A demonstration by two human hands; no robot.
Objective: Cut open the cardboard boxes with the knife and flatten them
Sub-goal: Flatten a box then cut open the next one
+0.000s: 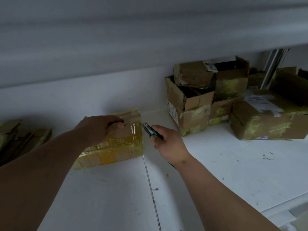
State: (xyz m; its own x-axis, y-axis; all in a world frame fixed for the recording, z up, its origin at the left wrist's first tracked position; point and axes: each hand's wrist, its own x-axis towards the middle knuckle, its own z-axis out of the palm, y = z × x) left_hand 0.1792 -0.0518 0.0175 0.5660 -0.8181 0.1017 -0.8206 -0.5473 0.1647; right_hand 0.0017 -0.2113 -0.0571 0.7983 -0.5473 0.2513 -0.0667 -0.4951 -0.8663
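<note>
Seen from the head camera only. Left hand (98, 129) curled over the top edge of a yellow-taped cardboard box (115, 147), gripping it on the white counter (233, 164) near the back wall. Right hand (168, 144) clamped round a green-handled knife (150, 130), tip just beside the box's upper right corner; contact impossible to tell. To the right, a pile of opened, taped boxes (216, 97). At far left, a stack of flattened cardboard (18, 137).
</note>
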